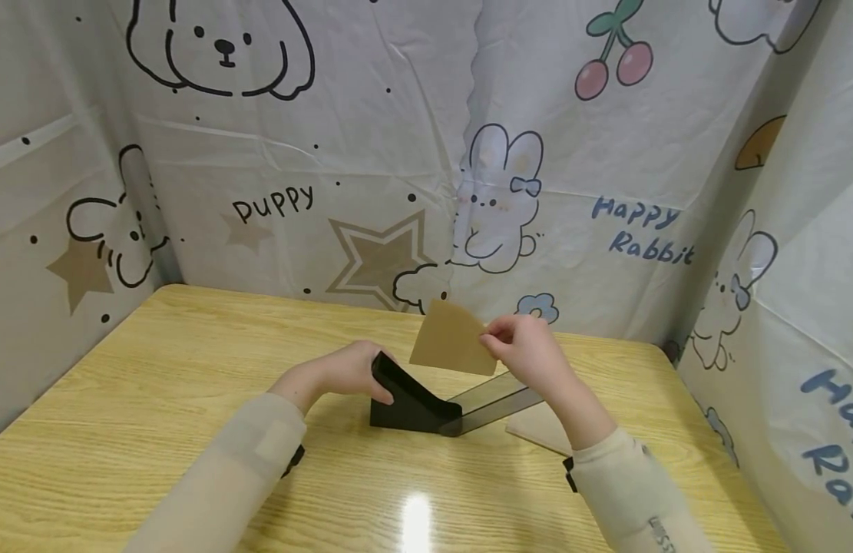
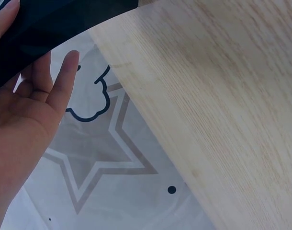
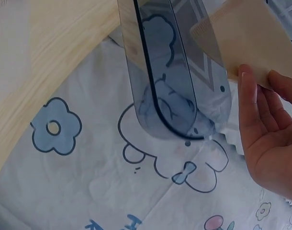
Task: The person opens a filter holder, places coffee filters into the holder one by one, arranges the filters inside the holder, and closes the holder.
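Note:
My left hand (image 1: 348, 370) grips a black coffee filter holder (image 1: 407, 405) by its back end, thumb on the near side. The holder's clear smoky lid (image 1: 494, 404) is swung open to the right. Above the lid, my right hand (image 1: 532, 355) pinches a brown cone-shaped paper coffee filter (image 1: 451, 339) by its right edge. In the right wrist view the filter (image 3: 255, 40) shows a crimped edge, held between thumb and fingers beside the lid (image 3: 172, 91). The left wrist view shows the holder's dark wall (image 2: 64, 26) against the palm side. The holder's inside is hidden.
A pale flat piece (image 1: 539, 428) lies on the wooden table (image 1: 157, 430) under the right forearm, partly covered by it. Printed cloth (image 1: 371, 115) hangs behind the table and along both sides.

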